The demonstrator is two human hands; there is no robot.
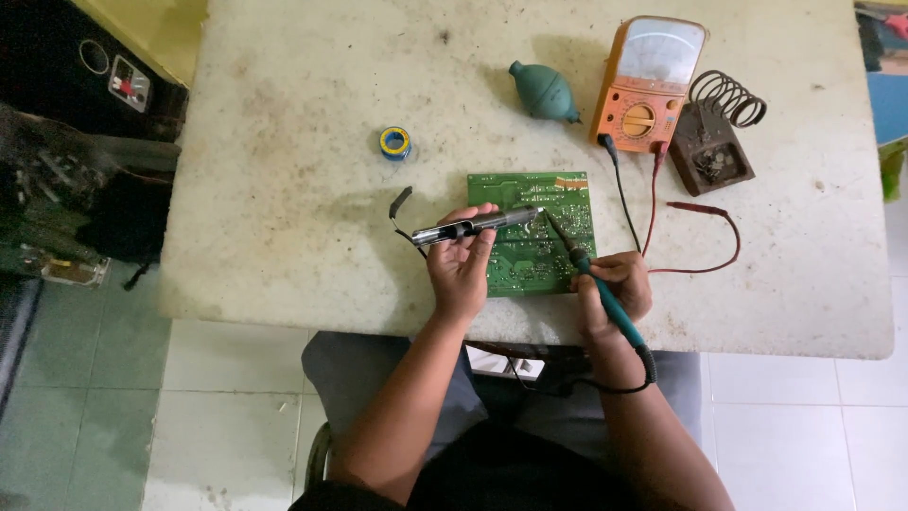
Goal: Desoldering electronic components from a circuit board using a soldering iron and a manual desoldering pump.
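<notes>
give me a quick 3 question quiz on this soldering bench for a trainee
1. True or false: the soldering iron is in the right hand.
2. Which thing lies nearest the solder spool? A) coil stand B) green rubber bulb C) red probe lead
3. Fill in: the left hand holds a metal desoldering pump over the green ____.

Key: 1 true; 2 B; 3 circuit board.
</notes>
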